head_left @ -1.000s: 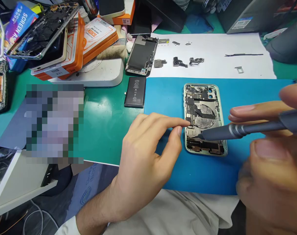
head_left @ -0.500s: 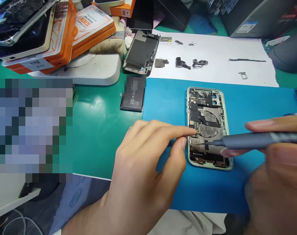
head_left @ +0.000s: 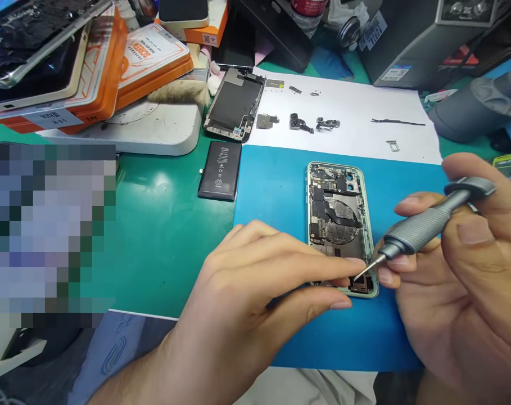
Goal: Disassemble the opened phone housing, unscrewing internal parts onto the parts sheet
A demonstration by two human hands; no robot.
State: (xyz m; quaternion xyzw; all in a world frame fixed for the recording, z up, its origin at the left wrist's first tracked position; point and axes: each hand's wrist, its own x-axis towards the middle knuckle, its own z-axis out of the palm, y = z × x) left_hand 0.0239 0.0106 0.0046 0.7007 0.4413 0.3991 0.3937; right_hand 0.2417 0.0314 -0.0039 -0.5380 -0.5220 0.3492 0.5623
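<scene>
An opened smartphone housing point(head_left: 339, 225), pale green at the rim with its circuitry showing, lies on a blue mat. My left hand point(head_left: 255, 287) reaches over its lower part, index finger and thumb stretched out and apart, hiding some of that end. In my right hand point(head_left: 453, 270) is a grey precision screwdriver point(head_left: 419, 230), held tilted with a finger at its cap. Its thin tip points down at the housing's lower right part, close to my left index fingertip; whether it touches a screw I cannot tell.
On the blue mat's point(head_left: 272, 191) left edge rests a black battery point(head_left: 219, 170). Behind it lies a detached phone screen point(head_left: 234, 101). White paper point(head_left: 348, 101) carries a camera module point(head_left: 299, 122), a SIM tray point(head_left: 392, 146) and several small parts. Orange boxes point(head_left: 149, 67) are stacked at left.
The screwdriver has gone from lying nearly level to a steeper tilt, its tip lower on the housing. My left hand has shifted down over the phone's bottom end. The view has moved slightly.
</scene>
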